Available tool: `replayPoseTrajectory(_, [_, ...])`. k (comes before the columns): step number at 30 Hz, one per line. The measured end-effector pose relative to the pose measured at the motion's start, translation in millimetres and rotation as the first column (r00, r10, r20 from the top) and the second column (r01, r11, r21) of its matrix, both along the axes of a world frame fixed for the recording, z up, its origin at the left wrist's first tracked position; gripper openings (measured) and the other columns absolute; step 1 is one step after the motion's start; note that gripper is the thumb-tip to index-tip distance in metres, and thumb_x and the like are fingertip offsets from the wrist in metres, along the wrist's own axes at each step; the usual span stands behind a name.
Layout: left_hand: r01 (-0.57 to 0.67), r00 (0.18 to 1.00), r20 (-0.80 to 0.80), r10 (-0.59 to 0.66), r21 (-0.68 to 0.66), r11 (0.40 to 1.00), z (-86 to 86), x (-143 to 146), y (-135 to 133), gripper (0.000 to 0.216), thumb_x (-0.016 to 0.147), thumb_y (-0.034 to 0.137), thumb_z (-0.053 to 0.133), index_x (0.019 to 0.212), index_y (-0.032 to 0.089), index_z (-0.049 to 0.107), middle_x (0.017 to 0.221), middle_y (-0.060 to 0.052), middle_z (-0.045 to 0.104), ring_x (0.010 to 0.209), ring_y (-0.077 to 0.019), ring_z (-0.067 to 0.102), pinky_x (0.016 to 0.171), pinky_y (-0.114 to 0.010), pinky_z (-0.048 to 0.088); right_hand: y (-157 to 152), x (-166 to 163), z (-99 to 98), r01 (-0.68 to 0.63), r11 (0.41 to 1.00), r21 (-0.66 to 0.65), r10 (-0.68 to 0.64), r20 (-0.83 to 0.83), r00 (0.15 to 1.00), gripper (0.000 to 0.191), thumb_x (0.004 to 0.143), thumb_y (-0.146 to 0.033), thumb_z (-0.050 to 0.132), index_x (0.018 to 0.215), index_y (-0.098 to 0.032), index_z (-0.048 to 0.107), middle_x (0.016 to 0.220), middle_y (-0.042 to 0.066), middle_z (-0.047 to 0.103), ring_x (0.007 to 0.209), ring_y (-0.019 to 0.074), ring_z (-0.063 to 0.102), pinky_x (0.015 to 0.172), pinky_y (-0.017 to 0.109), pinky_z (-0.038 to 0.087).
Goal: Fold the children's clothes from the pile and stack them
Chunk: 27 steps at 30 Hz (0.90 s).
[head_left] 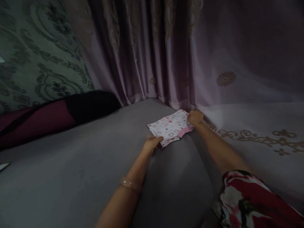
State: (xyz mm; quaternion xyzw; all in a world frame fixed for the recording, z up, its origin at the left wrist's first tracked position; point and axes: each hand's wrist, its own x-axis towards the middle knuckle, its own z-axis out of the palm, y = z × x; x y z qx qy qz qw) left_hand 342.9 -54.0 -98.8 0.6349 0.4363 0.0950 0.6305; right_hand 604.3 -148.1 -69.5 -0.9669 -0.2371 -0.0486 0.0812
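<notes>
Head view: a folded cloth [167, 125] lies on a grey bed [99, 164], between two bare hands.
Left hand [152, 143]: at the cloth's near left corner, gap narrow; the thumb presses on top and the other fingers go underneath, so the corner is pinched between them.
Right hand [195, 117]: at the cloth's right end, fingers curled in and touching the edge; the tips are too dim to tell whether they grip it.
Cloth: white with small pink and dark prints, a pink band [185, 131] along its near right edge; layers show at the left end.
Wrist: a pale bangle [129, 183] circles the left forearm.
Sleeve [254, 199]: red, floral, on the right arm.
Behind: purple curtain [175, 69] just beyond the cloth.
Far left: a dark red and black bundle [92, 106] along green patterned wall [47, 47].
</notes>
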Motion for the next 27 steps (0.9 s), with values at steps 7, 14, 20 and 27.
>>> replayPoseTrajectory(7, [0.114, 0.988, -0.109, -0.105, 0.084, 0.990, 5.4, -6.8, -5.2, 0.046, 0.076, 0.044, 0.067, 0.043, 0.015, 0.055, 0.035, -0.002, 0.048, 0.032, -0.0068, 0.034, 0.037, -0.022, 0.021, 23.3, -34.1, -14.0, -0.248, 0.968, -0.051, 0.245, -0.045, 0.968, 0.059, 0.096, -0.049, 0.026, 0.144, -0.017, 0.037, 0.153, 0.013, 0.027, 0.140, 0.0332, 0.020, 0.112, 0.053, 0.014])
replayPoseTrajectory(14, [0.249, 0.967, -0.072, -0.244, 0.076, 0.966, 6.2, -34.2, -0.9, 0.038, 0.079, 0.047, 0.063, 0.060, 0.014, 0.061, 0.053, -0.003, 0.064, 0.033, -0.0055, 0.039, 0.036, -0.020, 0.024, 22.8, -29.7, -25.4, -0.195, 0.978, -0.070, 0.183, -0.150, 0.972, 0.068, 0.094, -0.057, 0.012, 0.148, -0.019, 0.031, 0.156, 0.013, 0.021, 0.142, 0.0357, 0.013, 0.111, 0.060, 0.008])
replayPoseTrajectory(20, [0.234, 0.971, -0.078, -0.225, 0.141, 0.962, 5.0, -91.6, 21.9, 0.026, 0.076, 0.038, 0.066, 0.066, 0.015, 0.061, 0.054, -0.001, 0.064, 0.035, -0.0056, 0.041, 0.038, -0.018, 0.024, 37.7, -85.2, -17.6, -0.370, 0.927, -0.058, 0.370, -0.025, 0.929, 0.062, 0.096, -0.050, 0.019, 0.146, -0.016, 0.034, 0.155, 0.016, 0.023, 0.143, 0.0318, 0.014, 0.112, 0.058, 0.009])
replayPoseTrajectory(27, [0.091, 0.987, -0.150, -0.058, 0.228, 0.969, 8.5, -175.7, 68.3, 0.025, 0.078, 0.034, 0.062, 0.062, 0.016, 0.057, 0.050, -0.001, 0.061, 0.035, -0.0071, 0.040, 0.039, -0.020, 0.026, 48.6, -139.2, -26.1, -0.632, 0.756, -0.168, 0.634, -0.048, 0.771, 0.061, 0.094, -0.045, 0.015, 0.147, -0.020, 0.033, 0.154, 0.011, 0.027, 0.142, 0.0269, 0.019, 0.111, 0.056, 0.015])
